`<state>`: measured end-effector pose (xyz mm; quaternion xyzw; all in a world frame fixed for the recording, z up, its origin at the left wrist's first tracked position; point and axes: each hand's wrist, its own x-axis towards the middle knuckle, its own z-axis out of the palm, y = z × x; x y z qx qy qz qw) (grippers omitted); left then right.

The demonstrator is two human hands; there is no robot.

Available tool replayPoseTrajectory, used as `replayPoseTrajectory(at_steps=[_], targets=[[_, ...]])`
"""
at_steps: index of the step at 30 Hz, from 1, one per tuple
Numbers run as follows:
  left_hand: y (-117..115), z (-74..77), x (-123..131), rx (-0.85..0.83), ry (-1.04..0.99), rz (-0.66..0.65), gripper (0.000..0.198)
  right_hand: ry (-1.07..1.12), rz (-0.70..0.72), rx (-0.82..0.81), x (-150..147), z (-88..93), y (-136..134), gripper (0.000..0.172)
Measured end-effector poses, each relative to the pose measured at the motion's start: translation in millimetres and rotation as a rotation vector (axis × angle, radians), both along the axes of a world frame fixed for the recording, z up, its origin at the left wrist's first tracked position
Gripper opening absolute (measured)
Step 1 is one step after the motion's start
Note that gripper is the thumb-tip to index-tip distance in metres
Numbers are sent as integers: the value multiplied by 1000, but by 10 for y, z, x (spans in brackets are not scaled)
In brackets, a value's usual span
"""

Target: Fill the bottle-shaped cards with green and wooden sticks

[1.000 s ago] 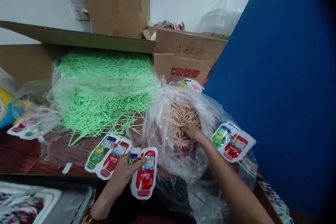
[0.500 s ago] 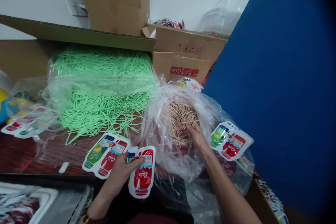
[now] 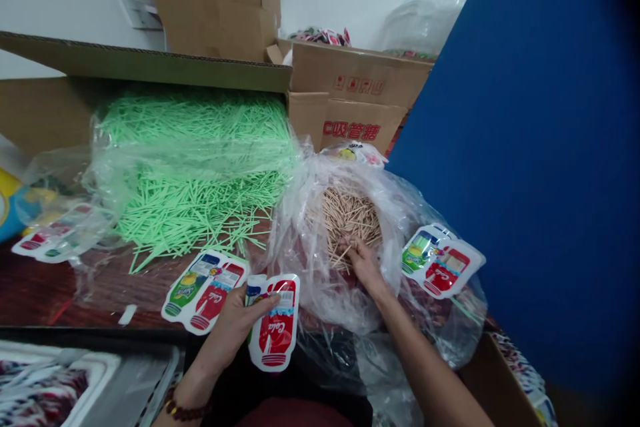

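Note:
My left hand (image 3: 240,320) pinches a bottle-shaped Cola pouch (image 3: 275,327) between thumb and fingers. Beside it a Sprite and Cola pouch (image 3: 203,293) lies at the table edge. My right hand (image 3: 360,260) reaches into a clear plastic bag (image 3: 300,267) of thin brown sticks (image 3: 350,213), its fingers closed on some sticks. Left of the bag, bright green sticks (image 3: 200,193) spill from a clear bag inside a carton. More pouches (image 3: 440,260) rest on the plastic right of my right hand.
An open cardboard carton (image 3: 175,70) stands at the back left, a printed carton (image 3: 355,100) behind the brown sticks. A blue panel (image 3: 525,167) rises on the right. At the lower left sits a white tray (image 3: 100,373) with packets; a box of packets (image 3: 520,373) is lower right.
My right hand has shifted slightly left among the brown sticks, its fingers now drawn together on some of them. My left hand still holds the Cola pouch. The view has moved slightly.

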<state>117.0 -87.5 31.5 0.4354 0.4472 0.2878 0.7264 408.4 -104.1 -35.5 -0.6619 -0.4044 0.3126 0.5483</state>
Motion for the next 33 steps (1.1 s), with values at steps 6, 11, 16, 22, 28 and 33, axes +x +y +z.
replayPoseTrajectory(at_steps=[6,11,16,22,28,33], targets=[[2,-53,-29,11,27,-5,21,131,-54,31,46,-8,22,34],[5,-18,-12,1,46,1,20,555,-58,173,18,134,43,26],[2,-28,-11,0,40,3,22,896,-36,178,38,123,27,23],[9,-30,-25,-8,44,23,23,936,-43,201,52,130,37,19],[12,-4,-2,-15,48,10,24,386,-45,273,-53,206,22,22],[-19,5,-9,22,64,-11,23,61,31,75,-59,4,-26,24]])
